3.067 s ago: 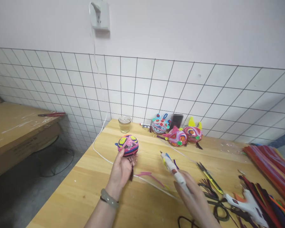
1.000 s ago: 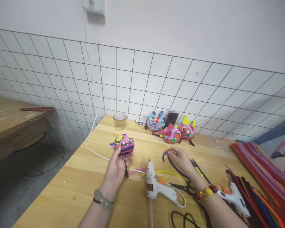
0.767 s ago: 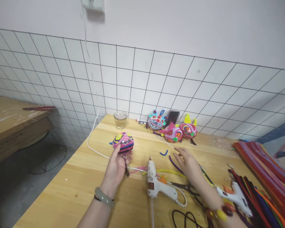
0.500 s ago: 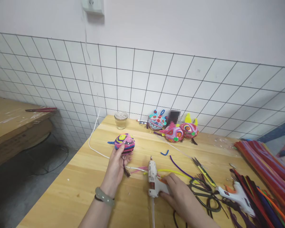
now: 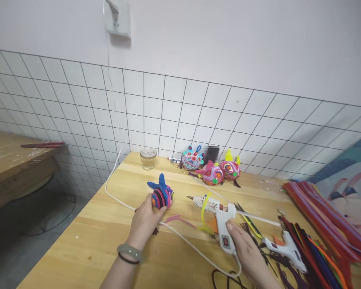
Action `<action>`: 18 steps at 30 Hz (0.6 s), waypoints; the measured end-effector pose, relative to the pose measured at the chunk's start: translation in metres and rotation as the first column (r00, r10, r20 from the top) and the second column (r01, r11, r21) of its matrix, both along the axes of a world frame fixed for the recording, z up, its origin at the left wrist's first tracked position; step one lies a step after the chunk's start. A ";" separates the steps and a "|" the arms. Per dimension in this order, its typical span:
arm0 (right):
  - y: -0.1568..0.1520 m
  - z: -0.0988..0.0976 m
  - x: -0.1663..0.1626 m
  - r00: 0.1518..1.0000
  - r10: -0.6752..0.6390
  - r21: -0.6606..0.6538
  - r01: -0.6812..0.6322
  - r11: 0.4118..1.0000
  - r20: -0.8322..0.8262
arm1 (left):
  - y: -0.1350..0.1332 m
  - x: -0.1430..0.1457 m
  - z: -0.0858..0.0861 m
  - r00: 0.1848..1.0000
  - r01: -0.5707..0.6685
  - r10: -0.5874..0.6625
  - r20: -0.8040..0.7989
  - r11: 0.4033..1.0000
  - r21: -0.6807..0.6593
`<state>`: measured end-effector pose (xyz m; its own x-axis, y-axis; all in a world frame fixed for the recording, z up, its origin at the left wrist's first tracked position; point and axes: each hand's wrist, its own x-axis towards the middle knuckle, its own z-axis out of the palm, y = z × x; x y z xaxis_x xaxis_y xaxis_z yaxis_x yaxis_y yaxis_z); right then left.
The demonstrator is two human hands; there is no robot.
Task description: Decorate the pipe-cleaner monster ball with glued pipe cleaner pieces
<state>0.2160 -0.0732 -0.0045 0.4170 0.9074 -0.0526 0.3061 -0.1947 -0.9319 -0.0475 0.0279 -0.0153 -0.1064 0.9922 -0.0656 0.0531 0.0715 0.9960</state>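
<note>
My left hand is closed around a small round ornament banded in pink, black, blue and purple, with two blue fuzzy ears on top. Part of the ornament is hidden behind my fingers. A white hot glue gun is gripped by the handle in my right hand, its nozzle pointing left toward the ornament but apart from it. From its back sticks a clear glue stick. One yellow pipe cleaner curves up across the gun's front; whether it is held, I cannot tell. Pink pipe cleaners lie between my hands.
Several finished ornaments stand by the tiled wall, near a glass jar and a marker. At right lie a second glue gun, a yellow cutter, pipe cleaner bundles and dark cord. A white cable crosses the table.
The glue gun has been lifted and turned from pointing away to pointing left. The ornament in my left hand has been rotated, so its blue ears now point up.
</note>
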 end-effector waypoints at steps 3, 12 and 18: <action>-0.002 -0.001 -0.002 0.988 0.076 -0.001 -0.077 0.997 -0.133 | -0.003 0.002 0.003 0.977 -0.016 0.031 -0.212 0.997 0.073; -0.010 -0.010 -0.021 0.979 -0.084 0.045 0.094 0.995 -0.185 | -0.034 0.062 0.012 0.944 0.329 -0.323 -0.065 0.937 0.114; -0.014 -0.017 -0.023 0.991 -0.116 0.094 0.122 0.988 -0.062 | -0.046 0.089 0.002 0.831 0.452 -0.383 0.402 0.887 -0.089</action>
<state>0.1927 -0.0872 -0.0213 0.5211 0.8535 0.0076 0.2331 -0.1338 -0.9632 0.0414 -0.0179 -0.0135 0.3815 0.9043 -0.1913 -0.2451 0.2985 0.9224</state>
